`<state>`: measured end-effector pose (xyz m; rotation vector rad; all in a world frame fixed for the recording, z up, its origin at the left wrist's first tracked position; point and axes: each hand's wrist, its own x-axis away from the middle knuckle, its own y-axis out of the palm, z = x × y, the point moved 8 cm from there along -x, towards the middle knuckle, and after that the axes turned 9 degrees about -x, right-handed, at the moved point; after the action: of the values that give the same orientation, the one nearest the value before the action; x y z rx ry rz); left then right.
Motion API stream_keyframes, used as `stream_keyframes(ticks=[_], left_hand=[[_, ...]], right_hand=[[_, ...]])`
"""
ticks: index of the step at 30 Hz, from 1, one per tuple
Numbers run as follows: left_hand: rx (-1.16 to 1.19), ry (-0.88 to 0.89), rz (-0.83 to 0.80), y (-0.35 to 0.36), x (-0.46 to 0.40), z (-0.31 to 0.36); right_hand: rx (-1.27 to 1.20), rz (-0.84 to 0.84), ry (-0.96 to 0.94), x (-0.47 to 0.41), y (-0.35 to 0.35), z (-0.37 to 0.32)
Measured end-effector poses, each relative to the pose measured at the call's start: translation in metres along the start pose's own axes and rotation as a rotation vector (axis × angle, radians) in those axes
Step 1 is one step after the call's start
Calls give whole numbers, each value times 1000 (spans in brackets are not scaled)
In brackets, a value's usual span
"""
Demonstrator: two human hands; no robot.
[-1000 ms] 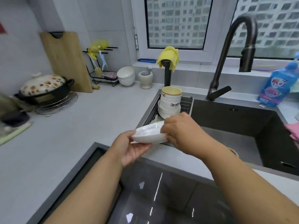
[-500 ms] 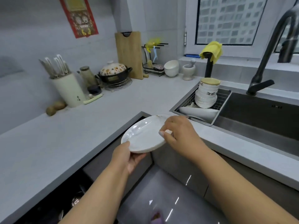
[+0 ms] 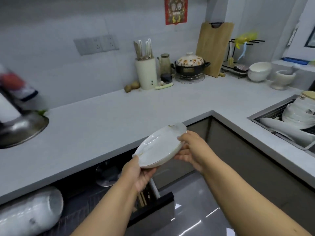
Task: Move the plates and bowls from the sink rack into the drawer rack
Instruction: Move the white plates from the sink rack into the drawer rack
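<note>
A person is holding a white plate (image 3: pixel 160 148) with both hands in the middle of the frame. The plate is tilting, with its far edge higher than its near edge. The left hand (image 3: pixel 139 174) is gripping the lower left edge, with the thumb lying on top of the rim and the palm cupping underneath. The right hand (image 3: pixel 191 149) is gripping the right edge, with the thumb on top and the fingers (image 3: pixel 181 156) curling under the plate. Both hands are closing tight on the rim.

The plate is hanging in the air above the open drawer (image 3: pixel 105 193), which is showing dark at the bottom left of the frame. Big white dishes (image 3: pixel 30 213) are lying on their sides in the drawer, near the lower left corner.

At the right edge of the frame, the sink rack (image 3: pixel 279 123) is sitting in the grey counter (image 3: pixel 110 120). A stack of white bowls (image 3: pixel 301 114) is standing in it, and more plates (image 3: pixel 286 130) are lying beside the stack. The plate in the hands is well apart from that rack.
</note>
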<state>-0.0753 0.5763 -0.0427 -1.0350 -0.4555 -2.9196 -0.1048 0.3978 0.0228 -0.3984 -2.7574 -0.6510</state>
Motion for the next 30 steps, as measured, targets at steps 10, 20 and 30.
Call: stream_keyframes(ticks=[10,20,30], left_hand=[[-452,35,407,-277,-10,19],[-1170,77,587,-466,-1,24],[-1606,27,488,-508,-17,-5]], right_hand=[[312,-116,241,-36,174,137],[733,-308,356,-76,320,307],[1084,-341,260,-135,377,391]])
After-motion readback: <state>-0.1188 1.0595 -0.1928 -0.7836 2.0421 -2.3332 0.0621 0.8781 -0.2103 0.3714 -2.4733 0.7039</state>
